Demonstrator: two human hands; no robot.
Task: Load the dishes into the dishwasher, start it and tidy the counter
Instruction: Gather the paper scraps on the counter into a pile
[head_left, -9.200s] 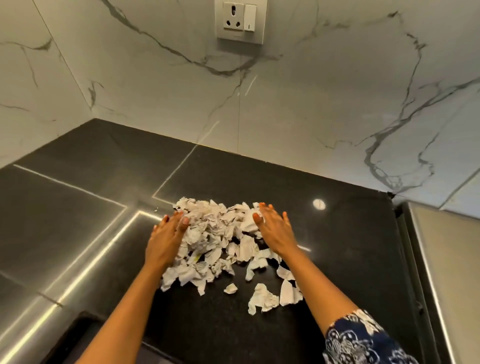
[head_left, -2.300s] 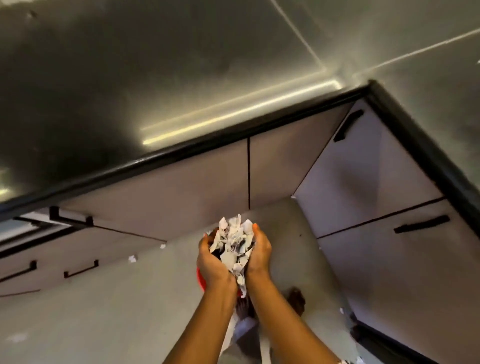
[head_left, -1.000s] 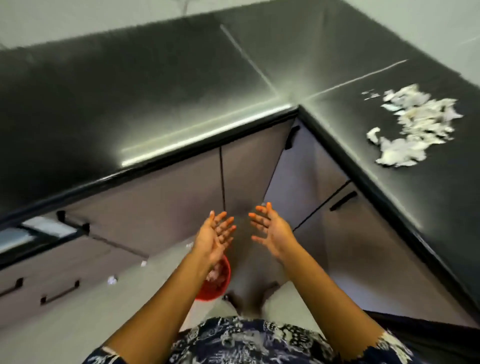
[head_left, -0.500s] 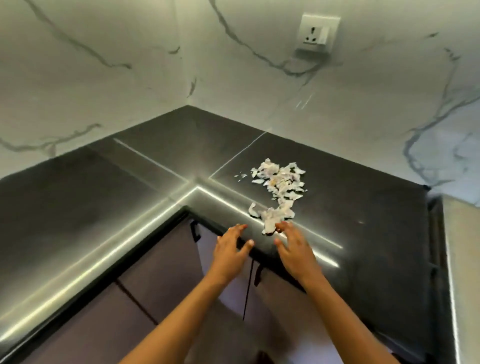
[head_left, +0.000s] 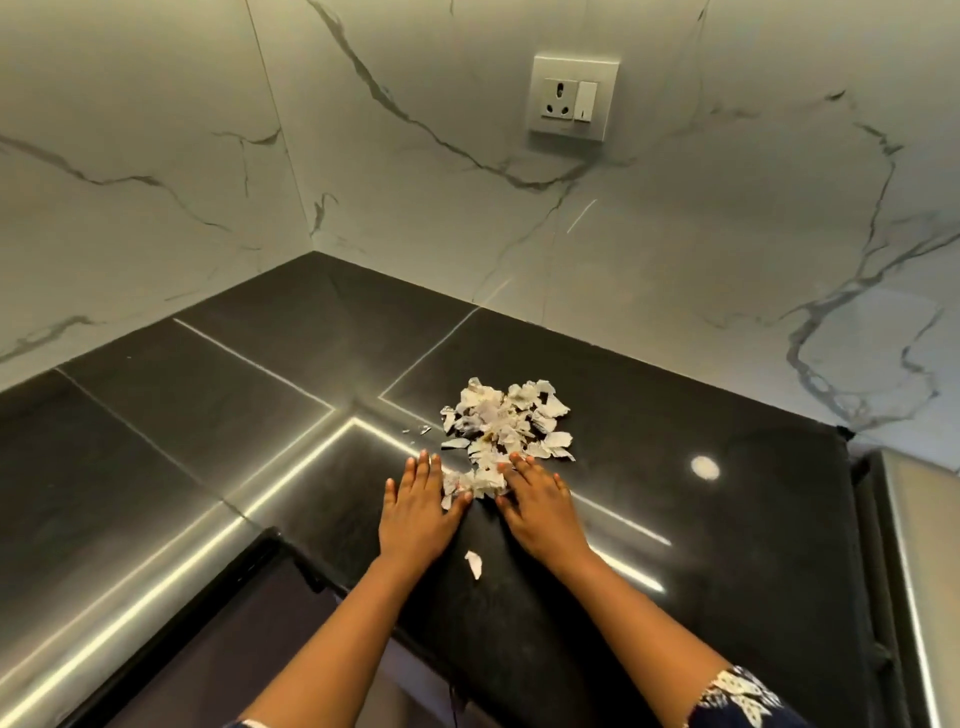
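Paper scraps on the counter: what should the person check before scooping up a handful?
1. Hands free: left hand and right hand lie flat and open on the countertop: ok.
2. Hands flank the near end of the paper scrap pile: ok.
3. Every scrap gathered: a stray scrap lies between the wrists, tiny bits left of the pile: not ok.
4. Somewhere to drop them: nothing in view: cannot tell.

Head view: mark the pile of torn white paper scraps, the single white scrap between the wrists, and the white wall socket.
Pile of torn white paper scraps (head_left: 501, 426), head view, heap's middle.
Single white scrap (head_left: 473, 564), head view, its centre.
White wall socket (head_left: 574, 97), head view, faceplate centre.
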